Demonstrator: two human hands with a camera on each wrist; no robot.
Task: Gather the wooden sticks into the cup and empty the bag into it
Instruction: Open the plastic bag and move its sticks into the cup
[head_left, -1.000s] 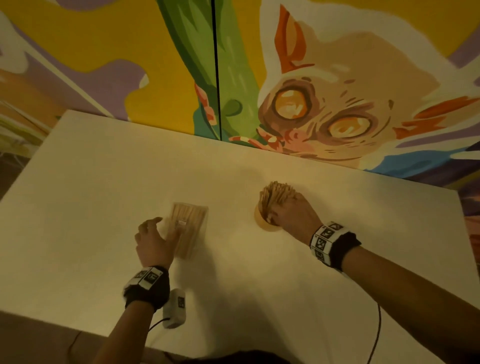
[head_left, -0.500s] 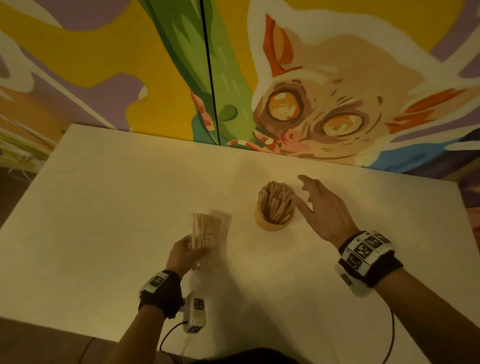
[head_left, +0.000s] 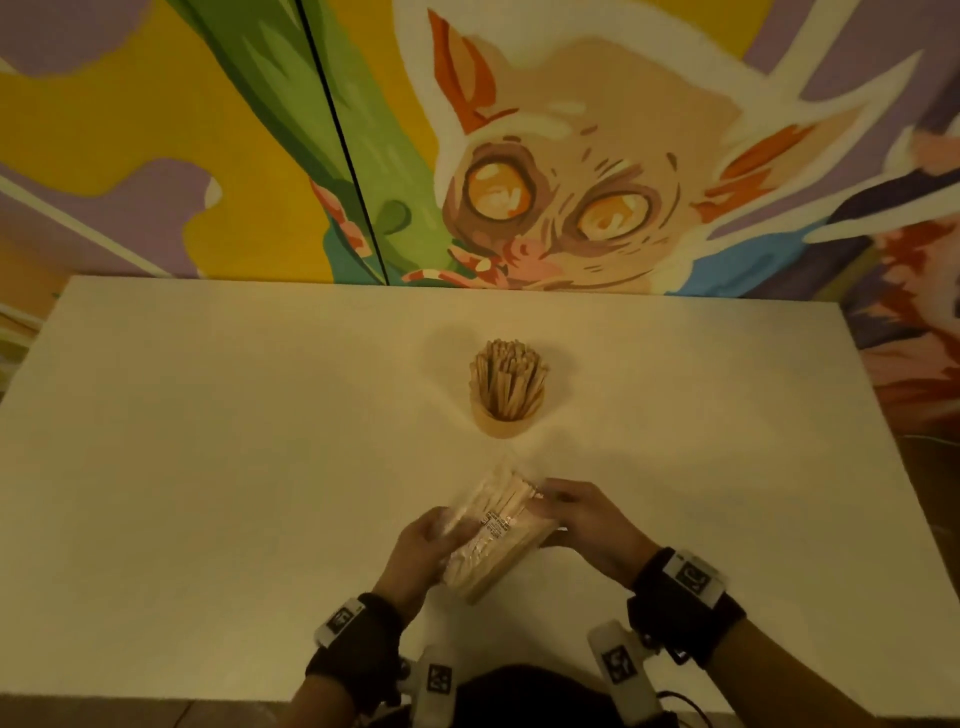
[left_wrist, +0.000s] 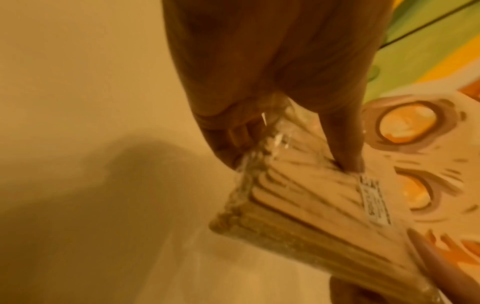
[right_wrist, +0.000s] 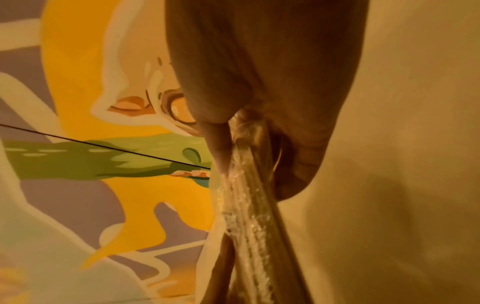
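Item — bag (head_left: 493, 535): my left hand (head_left: 423, 540) and right hand (head_left: 587, 519) grip it; risk — sudden tear scatters sticks beyond cup (head_left: 506, 421).

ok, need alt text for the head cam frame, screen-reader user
Two hands hold a clear plastic bag of wooden sticks just above a white table: the left hand grips its near end, the right hand its far end. Beyond it a wooden cup stands packed with upright sticks, before a colourful animal mural.
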